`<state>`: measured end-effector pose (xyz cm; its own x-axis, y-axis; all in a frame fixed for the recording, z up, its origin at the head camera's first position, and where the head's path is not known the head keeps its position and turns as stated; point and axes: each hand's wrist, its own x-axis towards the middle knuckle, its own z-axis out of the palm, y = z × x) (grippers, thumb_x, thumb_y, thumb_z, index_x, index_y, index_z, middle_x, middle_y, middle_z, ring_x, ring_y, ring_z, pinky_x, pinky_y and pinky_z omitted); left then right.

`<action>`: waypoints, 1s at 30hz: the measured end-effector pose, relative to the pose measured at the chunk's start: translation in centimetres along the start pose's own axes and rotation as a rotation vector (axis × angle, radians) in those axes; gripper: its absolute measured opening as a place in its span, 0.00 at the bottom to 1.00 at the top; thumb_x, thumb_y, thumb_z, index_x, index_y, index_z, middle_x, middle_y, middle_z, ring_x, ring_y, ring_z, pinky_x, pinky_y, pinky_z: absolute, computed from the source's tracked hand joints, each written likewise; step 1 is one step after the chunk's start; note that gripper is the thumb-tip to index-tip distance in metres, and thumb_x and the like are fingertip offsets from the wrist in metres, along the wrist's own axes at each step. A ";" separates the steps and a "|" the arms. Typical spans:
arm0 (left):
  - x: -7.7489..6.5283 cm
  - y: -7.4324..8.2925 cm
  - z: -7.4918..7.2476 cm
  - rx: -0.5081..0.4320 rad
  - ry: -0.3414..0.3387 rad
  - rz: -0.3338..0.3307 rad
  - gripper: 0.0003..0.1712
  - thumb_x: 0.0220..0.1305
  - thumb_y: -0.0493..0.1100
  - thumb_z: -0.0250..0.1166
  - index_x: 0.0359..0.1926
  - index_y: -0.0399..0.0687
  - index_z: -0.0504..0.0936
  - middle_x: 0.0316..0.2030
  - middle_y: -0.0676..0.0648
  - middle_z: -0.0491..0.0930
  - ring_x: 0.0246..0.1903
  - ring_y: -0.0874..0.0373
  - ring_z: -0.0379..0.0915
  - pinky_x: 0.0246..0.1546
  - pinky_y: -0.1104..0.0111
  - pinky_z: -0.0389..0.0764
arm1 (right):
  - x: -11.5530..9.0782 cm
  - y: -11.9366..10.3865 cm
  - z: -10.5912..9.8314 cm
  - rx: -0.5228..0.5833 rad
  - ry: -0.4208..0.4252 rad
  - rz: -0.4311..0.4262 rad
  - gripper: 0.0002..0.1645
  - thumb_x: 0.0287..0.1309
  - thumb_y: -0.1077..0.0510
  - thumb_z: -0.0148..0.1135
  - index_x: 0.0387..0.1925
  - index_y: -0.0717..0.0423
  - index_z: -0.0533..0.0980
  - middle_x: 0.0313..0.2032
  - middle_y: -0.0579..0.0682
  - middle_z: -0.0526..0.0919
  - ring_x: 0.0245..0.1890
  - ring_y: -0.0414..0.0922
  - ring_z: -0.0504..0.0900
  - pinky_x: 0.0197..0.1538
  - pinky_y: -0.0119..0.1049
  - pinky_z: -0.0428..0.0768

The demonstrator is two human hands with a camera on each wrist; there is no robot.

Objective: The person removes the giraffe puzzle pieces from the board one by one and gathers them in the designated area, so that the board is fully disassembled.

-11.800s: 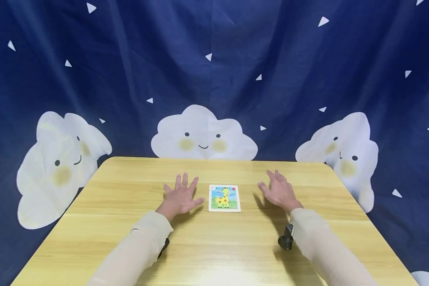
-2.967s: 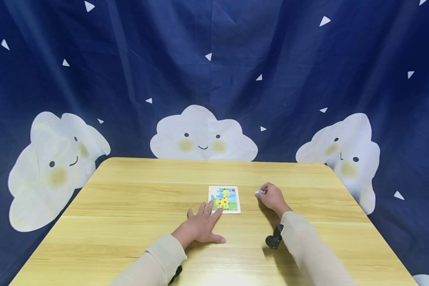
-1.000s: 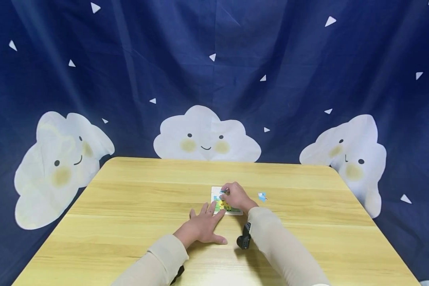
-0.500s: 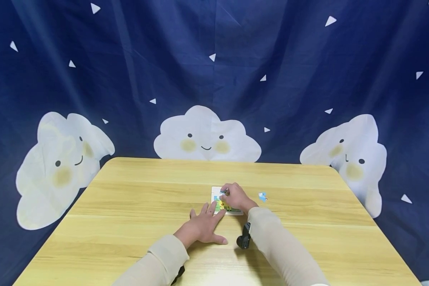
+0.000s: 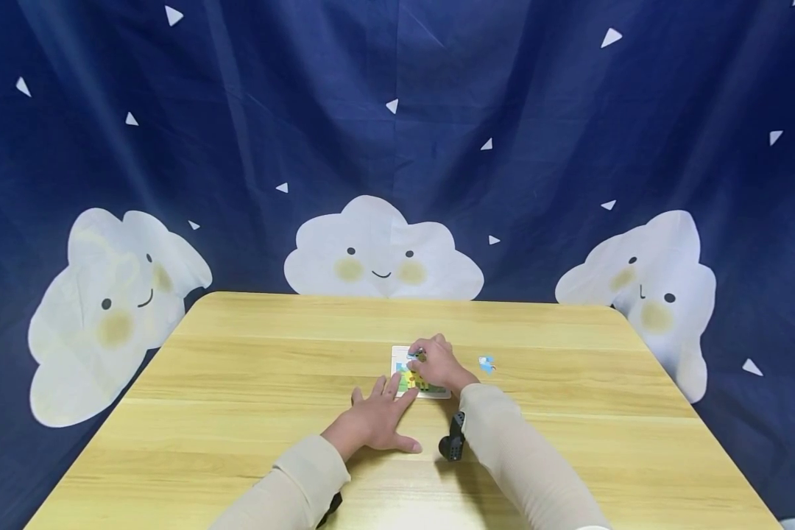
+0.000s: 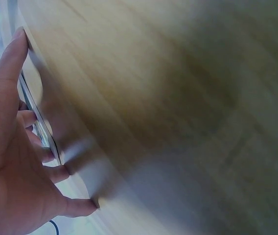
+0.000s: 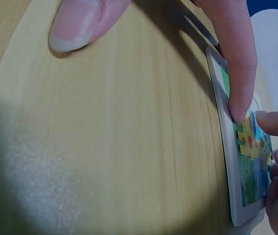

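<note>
A small giraffe jigsaw puzzle (image 5: 402, 369) in a white-edged tray lies on the table. My left hand (image 5: 377, 423) is spread flat at its near edge, index and middle fingertips touching the puzzle, thumb resting on the wood. Curled over the upper part of the puzzle, my right hand (image 5: 439, 364) pinches a puzzle piece at the giraffe's head between thumb and fingers; the piece is mostly hidden. In the right wrist view, the giraffe puzzle (image 7: 249, 142) lies between both hands' fingers. A loose blue puzzle piece (image 5: 486, 364) lies right of the right hand.
The light wooden table (image 5: 271, 353) has rounded far corners. Behind it hangs a dark blue curtain (image 5: 536, 147) with white clouds and triangles. A black wrist camera (image 5: 452, 438) sits below the right cuff.
Since 3.0 s ago, my right hand has let go of the blue piece right of the puzzle and moved left onto the giraffe's head. During the last second both hands have stayed nearly still.
</note>
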<state>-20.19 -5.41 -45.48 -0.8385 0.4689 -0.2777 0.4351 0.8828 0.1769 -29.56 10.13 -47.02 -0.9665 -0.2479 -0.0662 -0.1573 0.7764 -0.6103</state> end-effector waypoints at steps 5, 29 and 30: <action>0.0 0.0 0.0 0.002 0.000 0.000 0.56 0.46 0.79 0.56 0.73 0.62 0.53 0.73 0.40 0.45 0.70 0.38 0.45 0.55 0.32 0.55 | -0.1 -0.1 0.0 0.007 0.008 0.010 0.10 0.57 0.54 0.64 0.43 0.46 0.79 0.51 0.54 0.67 0.49 0.51 0.64 0.52 0.49 0.68; 0.1 -0.2 0.2 -0.005 -0.003 0.005 0.55 0.49 0.77 0.56 0.73 0.61 0.52 0.73 0.40 0.45 0.70 0.39 0.44 0.56 0.32 0.54 | 0.0 -0.2 0.0 -0.012 0.009 0.078 0.25 0.59 0.54 0.62 0.58 0.53 0.73 0.52 0.55 0.68 0.51 0.50 0.65 0.55 0.49 0.70; 0.2 -0.3 0.2 -0.004 -0.005 0.005 0.55 0.49 0.77 0.57 0.73 0.61 0.52 0.73 0.39 0.45 0.70 0.38 0.44 0.56 0.31 0.54 | 0.1 -0.2 0.0 -0.011 0.011 0.079 0.24 0.59 0.54 0.62 0.58 0.53 0.73 0.52 0.55 0.68 0.51 0.50 0.65 0.55 0.49 0.70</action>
<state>-20.38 -5.54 -45.79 -0.8343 0.4738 -0.2819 0.4383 0.8802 0.1821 -29.57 9.95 -46.87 -0.9781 -0.1794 -0.1054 -0.0826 0.7997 -0.5947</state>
